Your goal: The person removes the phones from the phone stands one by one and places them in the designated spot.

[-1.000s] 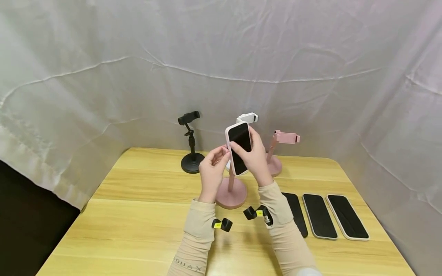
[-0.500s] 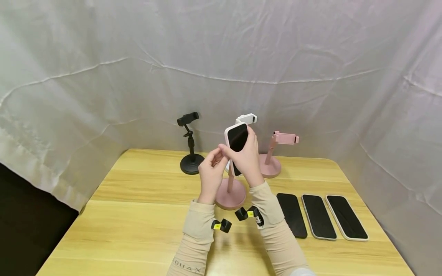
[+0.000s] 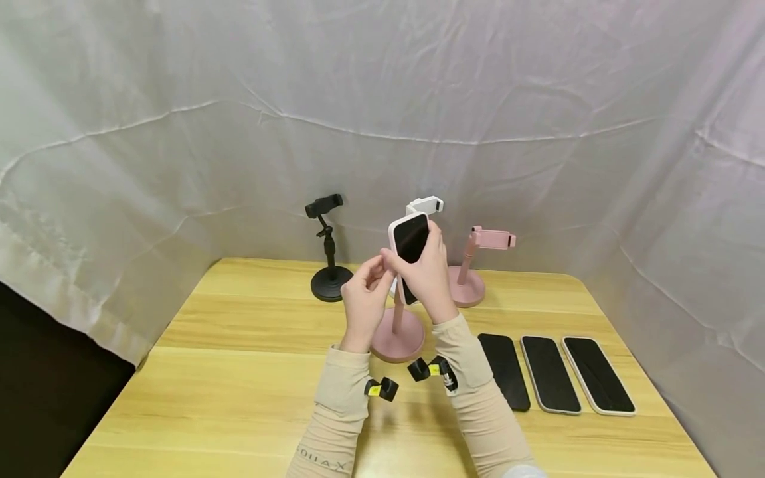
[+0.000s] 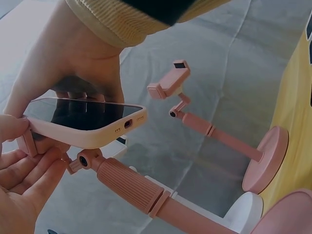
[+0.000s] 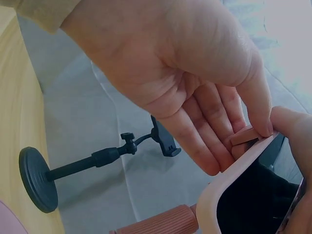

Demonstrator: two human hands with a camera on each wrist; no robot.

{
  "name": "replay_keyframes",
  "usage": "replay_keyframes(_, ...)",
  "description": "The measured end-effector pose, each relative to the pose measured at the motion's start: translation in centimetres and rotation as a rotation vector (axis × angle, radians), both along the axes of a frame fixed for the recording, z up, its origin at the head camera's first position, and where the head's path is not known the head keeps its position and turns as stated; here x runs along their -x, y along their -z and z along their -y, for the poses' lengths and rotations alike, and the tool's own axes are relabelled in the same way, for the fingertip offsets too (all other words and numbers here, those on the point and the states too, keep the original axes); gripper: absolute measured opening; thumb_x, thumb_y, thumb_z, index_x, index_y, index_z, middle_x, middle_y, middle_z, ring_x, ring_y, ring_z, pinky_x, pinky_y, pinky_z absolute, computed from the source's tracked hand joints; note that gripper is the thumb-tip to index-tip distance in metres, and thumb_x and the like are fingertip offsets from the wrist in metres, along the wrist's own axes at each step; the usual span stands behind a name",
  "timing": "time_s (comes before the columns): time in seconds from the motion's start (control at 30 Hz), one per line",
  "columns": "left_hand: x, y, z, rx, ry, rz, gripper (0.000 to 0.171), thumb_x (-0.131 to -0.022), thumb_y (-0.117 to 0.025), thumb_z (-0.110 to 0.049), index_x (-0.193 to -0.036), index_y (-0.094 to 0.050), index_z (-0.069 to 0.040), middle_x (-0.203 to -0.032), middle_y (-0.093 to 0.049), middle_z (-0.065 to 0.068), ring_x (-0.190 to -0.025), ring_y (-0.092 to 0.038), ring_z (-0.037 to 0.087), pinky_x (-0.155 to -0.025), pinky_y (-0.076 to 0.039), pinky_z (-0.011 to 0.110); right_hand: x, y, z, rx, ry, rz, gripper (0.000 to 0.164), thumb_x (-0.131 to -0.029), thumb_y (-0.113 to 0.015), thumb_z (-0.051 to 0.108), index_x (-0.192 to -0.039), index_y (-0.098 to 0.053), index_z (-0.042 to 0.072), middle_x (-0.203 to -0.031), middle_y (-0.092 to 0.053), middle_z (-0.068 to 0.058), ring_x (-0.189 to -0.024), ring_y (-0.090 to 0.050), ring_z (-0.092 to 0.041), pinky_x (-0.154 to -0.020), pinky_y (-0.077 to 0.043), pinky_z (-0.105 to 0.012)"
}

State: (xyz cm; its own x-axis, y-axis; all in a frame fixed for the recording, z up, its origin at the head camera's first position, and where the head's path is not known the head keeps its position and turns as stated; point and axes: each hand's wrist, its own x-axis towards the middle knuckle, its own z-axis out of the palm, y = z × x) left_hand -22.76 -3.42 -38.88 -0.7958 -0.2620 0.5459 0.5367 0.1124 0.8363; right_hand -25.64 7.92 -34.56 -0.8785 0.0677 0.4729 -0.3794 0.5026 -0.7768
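Observation:
My right hand (image 3: 431,279) grips a smartphone (image 3: 411,238) in a pale case, thumb across the dark screen and fingers behind it. The phone is tilted above a pink phone stand (image 3: 398,337), at the stand's head. With thumb and fingers, my left hand (image 3: 364,302) pinches the pink clamp end (image 4: 29,142) of the holder at the phone's side edge. The right thumb tip meets the left thumb there, as the right wrist view shows. Below the phone, the stand's ribbed neck (image 4: 127,184) is visible. Most of the holder is hidden behind the phone.
A black phone stand (image 3: 331,265) is at the back left. Behind the held phone stands a white one (image 3: 427,205), with another pink stand (image 3: 468,285) to its right. Three phones (image 3: 551,375) lie in a row on the wooden table (image 3: 239,398) at right.
The right hand has shifted left over the phone, its thumb now reaching past the screen to the left hand at the clamp. Over the last half second the hands barely move.

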Motion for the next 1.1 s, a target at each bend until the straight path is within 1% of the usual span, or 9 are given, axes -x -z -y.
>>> replay_keyframes(0.1, -0.3, -0.5, -0.2, 0.033, -0.028, -0.019, 0.025, -0.088, -0.069, -0.002, -0.111, -0.068, 0.008, -0.098, -0.072, 0.026, -0.091, -0.072, 0.036, -0.082, -0.059, 0.045, 0.0, 0.0, 0.0, -0.009, 0.008, -0.007, 0.094, -0.076, -0.080, 0.045, -0.146, -0.029, 0.008, -0.134, -0.046, -0.017, -0.118, -0.045, -0.033, -0.096, -0.045, -0.053)
replay_keyframes(0.17, -0.9, -1.2, -0.2, 0.049, -0.042, -0.032, 0.024, -0.088, -0.069, -0.001, -0.110, -0.068, 0.010, -0.096, -0.072, 0.027, -0.089, -0.072, 0.038, -0.080, -0.059, 0.046, 0.0, 0.1, 0.0, -0.011, 0.013, -0.016, 0.093, -0.076, -0.079, 0.045, -0.146, -0.030, 0.008, -0.133, -0.048, -0.017, -0.116, -0.047, -0.033, -0.094, -0.045, -0.053)
replay_keyframes(0.27, -1.7, -2.1, -0.3, 0.055, -0.057, -0.055, 0.022, -0.088, -0.069, -0.002, -0.107, -0.068, 0.010, -0.095, -0.072, 0.027, -0.086, -0.072, 0.037, -0.079, -0.060, 0.045, 0.1, 0.2, 0.0, -0.012, 0.023, -0.025, 0.091, -0.077, -0.079, 0.046, -0.145, -0.031, 0.009, -0.130, -0.050, -0.017, -0.113, -0.049, -0.033, -0.092, -0.047, -0.052)
replay_keyframes(0.33, -2.0, -2.5, -0.2, 0.056, -0.066, -0.064, 0.022, -0.088, -0.069, -0.001, -0.106, -0.069, 0.010, -0.094, -0.073, 0.026, -0.085, -0.073, 0.036, -0.078, -0.060, 0.043, 0.2, 0.2, 0.0, -0.013, 0.030, -0.028, 0.090, -0.077, -0.078, 0.046, -0.145, -0.031, 0.010, -0.128, -0.050, -0.017, -0.112, -0.050, -0.032, -0.090, -0.047, -0.051)
replay_keyframes(0.53, -1.9, -2.4, -0.1, 0.063, -0.084, -0.074, 0.022, -0.088, -0.069, -0.001, -0.107, -0.069, 0.010, -0.096, -0.073, 0.025, -0.086, -0.073, 0.035, -0.079, -0.060, 0.040, 0.3, 0.3, 0.2, -0.007, 0.033, -0.035, 0.087, -0.078, -0.077, 0.047, -0.144, -0.034, 0.010, -0.121, -0.053, -0.017, -0.104, -0.052, -0.032, -0.083, -0.047, -0.049)
replay_keyframes(0.77, -1.8, -2.5, 0.1, 0.075, -0.083, -0.063, 0.023, -0.088, -0.069, -0.001, -0.108, -0.068, 0.010, -0.098, -0.073, 0.026, -0.089, -0.072, 0.035, -0.081, -0.060, 0.041, 0.5, 0.2, 0.0, -0.006, 0.015, -0.052, 0.084, -0.077, -0.078, 0.045, -0.142, -0.036, 0.011, -0.114, -0.056, -0.014, -0.095, -0.055, -0.029, -0.077, -0.049, -0.044)
replay_keyframes(0.83, -1.2, -1.9, 0.1, 0.079, -0.085, -0.063, 0.023, -0.088, -0.069, -0.002, -0.108, -0.068, 0.010, -0.098, -0.072, 0.026, -0.089, -0.072, 0.036, -0.082, -0.060, 0.041, 0.5, 0.2, -0.1, -0.010, 0.011, -0.052, 0.084, -0.077, -0.078, 0.046, -0.142, -0.036, 0.012, -0.114, -0.056, -0.013, -0.094, -0.055, -0.028, -0.076, -0.049, -0.042)
replay_keyframes(1.0, 0.4, 0.0, 0.0, 0.075, -0.081, -0.057, 0.025, -0.088, -0.070, -0.005, -0.110, -0.069, 0.007, -0.100, -0.073, 0.024, -0.091, -0.072, 0.034, -0.083, -0.059, 0.040, 0.5, 0.4, -0.3, -0.001, -0.001, -0.044, 0.083, -0.078, -0.078, 0.046, -0.141, -0.036, 0.012, -0.113, -0.055, -0.012, -0.093, -0.055, -0.027, -0.076, -0.049, -0.041)
replay_keyframes(1.1, 0.6, 0.4, 0.1, 0.067, -0.069, -0.059, 0.025, -0.088, -0.071, -0.009, -0.111, -0.070, 0.002, -0.101, -0.074, 0.020, -0.092, -0.073, 0.029, -0.083, -0.060, 0.037, 0.4, 0.4, -0.5, 0.015, -0.012, -0.039, 0.082, -0.078, -0.078, 0.044, -0.141, -0.036, 0.013, -0.113, -0.056, -0.012, -0.092, -0.056, -0.028, -0.075, -0.049, -0.041)
